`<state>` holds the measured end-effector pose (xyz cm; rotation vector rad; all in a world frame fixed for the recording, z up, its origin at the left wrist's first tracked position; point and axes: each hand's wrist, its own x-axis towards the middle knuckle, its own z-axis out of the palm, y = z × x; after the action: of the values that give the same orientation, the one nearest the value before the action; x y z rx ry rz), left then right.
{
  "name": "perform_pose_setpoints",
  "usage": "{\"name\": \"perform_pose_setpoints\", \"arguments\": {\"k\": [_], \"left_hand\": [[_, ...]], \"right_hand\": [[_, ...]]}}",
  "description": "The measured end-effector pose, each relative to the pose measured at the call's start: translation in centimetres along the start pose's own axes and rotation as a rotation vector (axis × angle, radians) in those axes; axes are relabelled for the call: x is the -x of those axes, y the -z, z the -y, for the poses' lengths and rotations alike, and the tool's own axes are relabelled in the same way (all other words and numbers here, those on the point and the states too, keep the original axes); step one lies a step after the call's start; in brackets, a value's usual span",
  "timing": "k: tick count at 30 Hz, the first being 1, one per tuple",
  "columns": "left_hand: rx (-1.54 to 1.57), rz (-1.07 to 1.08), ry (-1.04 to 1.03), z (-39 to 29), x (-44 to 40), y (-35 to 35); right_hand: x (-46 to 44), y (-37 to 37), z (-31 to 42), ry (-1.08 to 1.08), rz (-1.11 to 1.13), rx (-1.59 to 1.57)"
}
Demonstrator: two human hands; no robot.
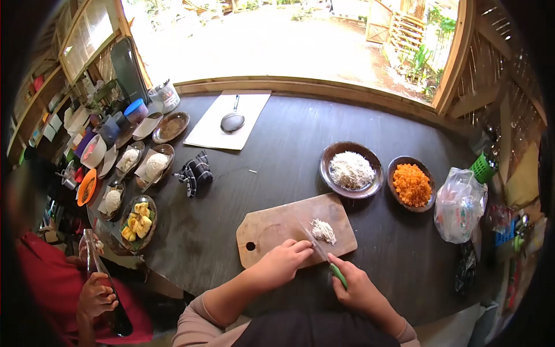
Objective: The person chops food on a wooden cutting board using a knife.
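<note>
My right hand (355, 286) grips the green handle of a knife (338, 274). Its blade points up and to the left over a wooden cutting board (269, 226). My left hand (286, 257) rests on the board left of the blade, fingers curled together; whatever may be under them is hidden. Just right of the blade lies a small heap of pale shredded food (324, 231). Beyond the board stands a brown bowl (325, 182) with more white shreds, and beside it another bowl (429, 203) full of diced orange pieces.
A plastic bag (459, 205) sits at the right. Paper with a small strainer (232, 121) lies at the back, a checked cloth (195, 172) nearer. Plates of rice (156, 165) and yellow chunks (137, 221) line the left. A person in red (52, 289) holds a bottle (118, 312) there.
</note>
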<state>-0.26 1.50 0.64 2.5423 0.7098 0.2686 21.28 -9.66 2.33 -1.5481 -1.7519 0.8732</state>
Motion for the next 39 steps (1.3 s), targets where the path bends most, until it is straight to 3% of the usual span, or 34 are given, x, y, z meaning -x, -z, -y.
{"name": "perform_pose_setpoints", "arguments": {"k": [10,39], "left_hand": [[-0.153,-0.037,-0.022,-0.7,0.2,-0.7],[-0.136,-0.053,0.072,-2.2,0.3,-1.1]], "right_hand": [[0.6,-0.4,-0.4,0.001,0.058,0.038],[0.3,-0.4,-1.2,-0.02,0.02,0.073]]}}
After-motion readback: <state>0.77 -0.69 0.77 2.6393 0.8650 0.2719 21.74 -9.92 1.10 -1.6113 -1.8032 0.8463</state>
